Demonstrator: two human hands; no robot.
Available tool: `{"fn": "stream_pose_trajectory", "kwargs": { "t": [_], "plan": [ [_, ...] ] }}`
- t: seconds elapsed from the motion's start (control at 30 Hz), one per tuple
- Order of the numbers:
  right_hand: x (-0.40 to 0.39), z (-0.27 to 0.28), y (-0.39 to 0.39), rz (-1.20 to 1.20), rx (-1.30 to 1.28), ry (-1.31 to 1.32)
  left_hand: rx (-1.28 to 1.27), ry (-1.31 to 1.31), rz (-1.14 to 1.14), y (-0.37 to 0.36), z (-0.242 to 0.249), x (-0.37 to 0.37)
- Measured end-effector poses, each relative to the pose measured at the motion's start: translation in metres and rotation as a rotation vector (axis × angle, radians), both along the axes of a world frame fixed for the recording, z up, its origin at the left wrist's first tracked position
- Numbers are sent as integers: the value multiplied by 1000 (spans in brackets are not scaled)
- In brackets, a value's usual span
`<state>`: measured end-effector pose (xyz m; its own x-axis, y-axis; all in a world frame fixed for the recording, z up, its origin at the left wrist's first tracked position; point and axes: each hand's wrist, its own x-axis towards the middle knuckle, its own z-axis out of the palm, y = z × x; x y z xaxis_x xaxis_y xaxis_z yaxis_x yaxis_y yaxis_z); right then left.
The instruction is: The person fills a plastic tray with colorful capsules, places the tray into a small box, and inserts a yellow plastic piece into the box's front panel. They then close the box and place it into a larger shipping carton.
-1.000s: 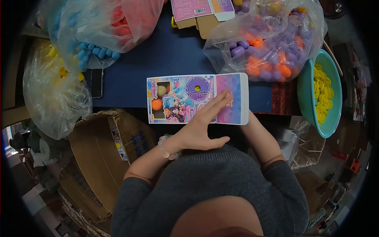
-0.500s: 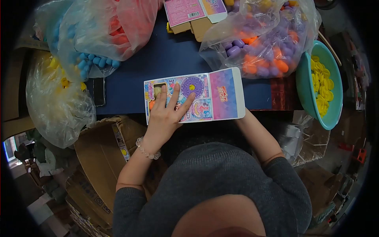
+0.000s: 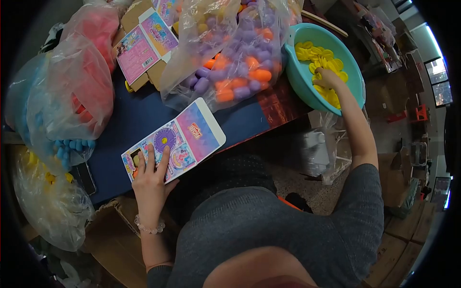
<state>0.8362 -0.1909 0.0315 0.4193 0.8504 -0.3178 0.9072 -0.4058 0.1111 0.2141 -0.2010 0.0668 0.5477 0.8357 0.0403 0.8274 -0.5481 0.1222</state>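
Observation:
My left hand (image 3: 150, 177) lies with spread fingers on a printed card box (image 3: 198, 133), which rests at the table's near edge. A purple wheel design with a yellow centre shows beyond the fingertips, and a cut-out window sits beside them. Over at the right, my right hand (image 3: 330, 80) reaches into a turquoise basin (image 3: 353, 72), its fingers bent among yellow discs (image 3: 326, 61). Its fingertips are partly hidden, so whether they hold a disc cannot be made out.
Clear bags hold purple and orange pieces (image 3: 240, 72), red pieces (image 3: 86, 105), blue pieces (image 3: 69, 149) and yellow pieces (image 3: 48, 175). A pink carton (image 3: 137, 55) lies behind on the blue table (image 3: 144, 108). A dark phone (image 3: 84, 177) is at the left.
My right hand has left the underside of the card box and moved right into the basin. The view has turned and shifted right. My left hand still rests on the box.

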Motion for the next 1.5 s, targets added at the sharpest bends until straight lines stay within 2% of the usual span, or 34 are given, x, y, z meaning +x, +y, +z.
{"fn": "stream_pose_trajectory", "kwargs": {
  "t": [0.13,0.2,0.23,0.3,0.33,0.4,0.53,0.63,0.7,0.77,0.83,0.9,0.97,1.03,1.07,1.13,1.2,1.27,1.3,1.33,1.4,1.43,1.5],
  "plan": [
    [7,-1,11,92,-9,-8,30,-3,10,-5,-8,0],
    [1,16,16,-80,-27,197,26,3,16,-6,-7,0],
    [6,10,17,-77,-25,196,22,2,26,-6,-7,1],
    [22,-8,11,-71,197,155,20,-5,27,-6,-6,1],
    [31,-11,9,-68,198,153,18,-12,26,-6,-6,1],
    [42,-15,3,-35,397,-39,19,-17,27,-5,-7,1],
    [65,-24,-4,-88,520,-57,12,-19,23,-4,-4,2],
    [60,-12,5,75,483,-158,14,-16,31,-5,-4,2],
    [-21,60,14,-187,583,318,13,-11,34,-4,-4,1],
    [-87,92,24,35,698,840,28,-5,21,-4,-6,0],
    [-188,110,21,226,657,1159,7,-4,-6,-3,-3,-2],
    [-277,99,15,371,486,1374,14,18,13,-1,-3,-6],
    [-335,76,25,603,301,1411,-14,-24,-27,0,-4,-8],
    [-364,61,46,807,137,1173,-7,-12,-27,7,-1,-12],
    [-370,51,54,828,129,1178,-20,-16,-66,10,1,-15],
    [-383,35,64,1010,208,852,-12,-35,-113,17,4,-19],
    [-388,37,71,1000,232,853,-38,-72,-126,29,5,-27],
    [-391,36,88,1091,350,898,-62,-149,-175,43,15,-31],
    [-394,40,100,1065,215,1008,-62,-172,-194,51,16,-35],
    [-397,42,112,1067,204,1007,-62,-192,-216,61,17,-38],
    [-403,42,135,926,1,1022,-223,-194,-209,78,33,-36],
    [-405,32,147,855,-54,1140,-273,-161,-209,87,35,-36],
    [-408,15,165,911,-35,1121,-178,-214,-254,100,33,-37]
  ]
}}
